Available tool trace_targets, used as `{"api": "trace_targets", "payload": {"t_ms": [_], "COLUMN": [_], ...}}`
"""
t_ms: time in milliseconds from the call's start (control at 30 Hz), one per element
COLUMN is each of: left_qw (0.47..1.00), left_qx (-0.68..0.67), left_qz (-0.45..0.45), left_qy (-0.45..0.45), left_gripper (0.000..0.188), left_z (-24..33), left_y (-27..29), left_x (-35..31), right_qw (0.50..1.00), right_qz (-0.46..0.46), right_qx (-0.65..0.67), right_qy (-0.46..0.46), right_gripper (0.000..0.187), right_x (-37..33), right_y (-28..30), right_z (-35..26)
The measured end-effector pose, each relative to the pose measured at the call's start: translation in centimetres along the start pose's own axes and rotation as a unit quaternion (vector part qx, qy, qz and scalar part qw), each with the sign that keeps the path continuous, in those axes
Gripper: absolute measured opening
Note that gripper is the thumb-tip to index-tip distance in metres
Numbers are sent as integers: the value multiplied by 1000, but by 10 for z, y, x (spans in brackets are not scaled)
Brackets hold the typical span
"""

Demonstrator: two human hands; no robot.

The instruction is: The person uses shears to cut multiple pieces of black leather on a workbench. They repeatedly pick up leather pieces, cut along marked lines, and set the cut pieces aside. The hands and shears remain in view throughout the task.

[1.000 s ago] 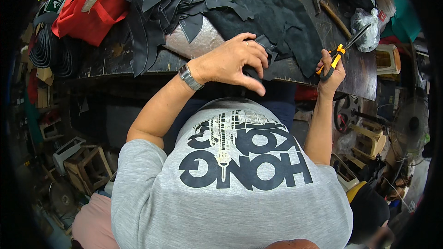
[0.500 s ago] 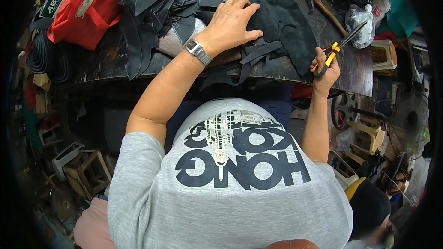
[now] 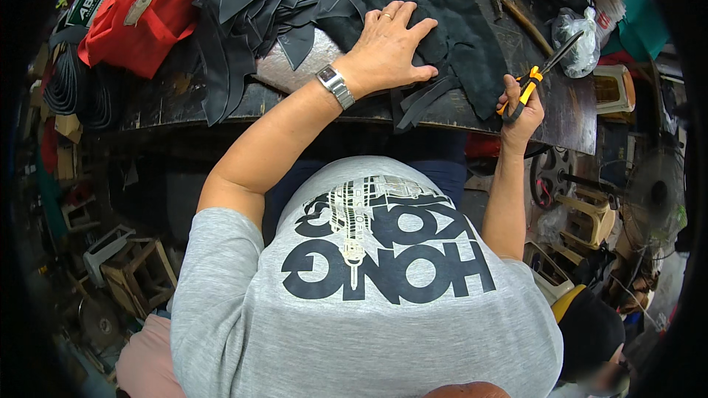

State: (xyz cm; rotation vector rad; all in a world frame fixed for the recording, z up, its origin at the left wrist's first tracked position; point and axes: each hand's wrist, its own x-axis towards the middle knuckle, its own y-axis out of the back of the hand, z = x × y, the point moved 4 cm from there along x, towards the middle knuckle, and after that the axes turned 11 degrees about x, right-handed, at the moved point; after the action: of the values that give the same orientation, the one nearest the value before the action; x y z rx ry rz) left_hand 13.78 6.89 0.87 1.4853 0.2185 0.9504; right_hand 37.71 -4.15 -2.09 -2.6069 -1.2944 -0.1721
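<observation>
My left hand (image 3: pixel 391 48), with a steel watch at the wrist, rests with fingers spread on the near left part of a large dark leather piece (image 3: pixel 472 44). Several narrow dark leather strips (image 3: pixel 426 103) lie beside its thumb and partly under the palm, close to the table's near edge. At the right, my right hand (image 3: pixel 522 114) grips the yellow-and-black handles of a pair of scissors (image 3: pixel 532 85). Their dark blades point up and to the right, apart from the leather. Left of my left hand lies a heap of cut dark leather pieces (image 3: pixel 254 0).
A hammer (image 3: pixel 525 22) and a tied clear plastic bag (image 3: pixel 577 43) lie on the dark table (image 3: pixel 568 114) at the right. A red bag (image 3: pixel 136 18) and a rolled dark strip (image 3: pixel 66 81) are at the left. Beneath the heap sits a silvery wrapped bundle (image 3: pixel 310 55).
My left hand has slid a little to the right across the leather. The loose strips near the table edge have shifted right with it. My right hand and the scissors stay in place.
</observation>
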Motion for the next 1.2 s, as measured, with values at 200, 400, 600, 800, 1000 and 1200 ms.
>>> {"api": "trace_targets", "payload": {"t_ms": [200,400,600,800,1000,1200], "left_qw": [999,939,515,374,567,632], "left_qx": [-21,-300,-749,-799,-737,-676], "left_qz": [33,144,241,254,214,222], "left_qy": [22,85,340,397,301,307], "left_gripper": [42,36,24,36,20,9], "left_z": [-6,-23,-65,-64,-60,-57], "left_y": [3,29,20,14,41,40], "left_x": [9,-7,-47,-66,-87,-89], "right_qw": [999,998,995,967,916,864], "right_qz": [33,8,1,-24,-48,-156], "right_qx": [0,-34,-85,-248,-398,-474], "right_qy": [22,54,55,60,32,57], "right_gripper": [24,26,27,34,45,41], "right_x": [-4,-3,-3,11,45,46], "right_y": [-1,-3,-3,-13,-22,-45], "right_z": [-1,-4,-5,-17,-24,-11]}}
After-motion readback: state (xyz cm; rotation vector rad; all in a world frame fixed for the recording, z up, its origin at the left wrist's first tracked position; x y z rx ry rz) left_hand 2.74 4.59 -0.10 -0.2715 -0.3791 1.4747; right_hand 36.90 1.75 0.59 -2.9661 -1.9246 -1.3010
